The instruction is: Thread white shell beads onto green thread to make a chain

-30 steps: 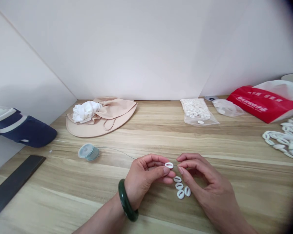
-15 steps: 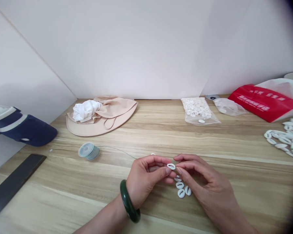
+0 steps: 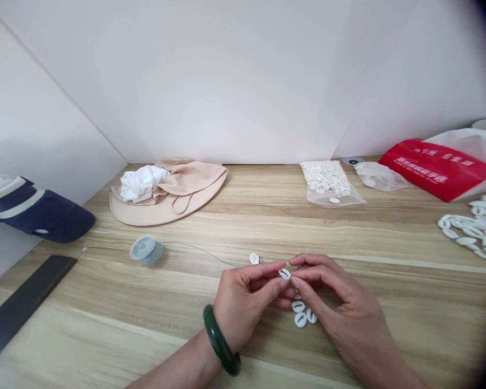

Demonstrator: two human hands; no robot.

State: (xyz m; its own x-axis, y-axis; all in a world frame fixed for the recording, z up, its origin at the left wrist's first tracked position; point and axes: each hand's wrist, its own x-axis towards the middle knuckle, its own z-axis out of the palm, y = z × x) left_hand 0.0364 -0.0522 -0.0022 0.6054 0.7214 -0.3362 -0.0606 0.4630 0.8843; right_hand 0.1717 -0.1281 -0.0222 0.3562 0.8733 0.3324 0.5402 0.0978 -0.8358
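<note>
A small white cowrie shell point(image 3: 284, 274) is pinched between the fingertips of my left hand point(image 3: 247, 297), which wears a green bangle point(image 3: 222, 340) at the wrist. My right hand point(image 3: 336, 302) meets it from the other side, thumb and forefinger closed at the shell's right end. Whether thread is in those fingertips is too small to tell. Below the hands lie several loose cowrie shells point(image 3: 301, 319), partly covered by fingers. Another shell point(image 3: 254, 259) rests just beyond my left hand. Pale blue-green thread point(image 3: 202, 250) runs from a spool point(image 3: 147, 250) toward my left hand.
A clear bag of shells point(image 3: 328, 181) lies at the back, with a red plastic bag point(image 3: 437, 170) further right. Strung shells point(image 3: 476, 232) sit at the right edge. To the left are a beige hat point(image 3: 194, 189), a navy visor point(image 3: 60, 216) and a dark flat bar point(image 3: 28, 302).
My left hand has shifted slightly right and turned a little, uncovering more of the shell behind it. The held shell has tilted. My right hand has barely moved.
</note>
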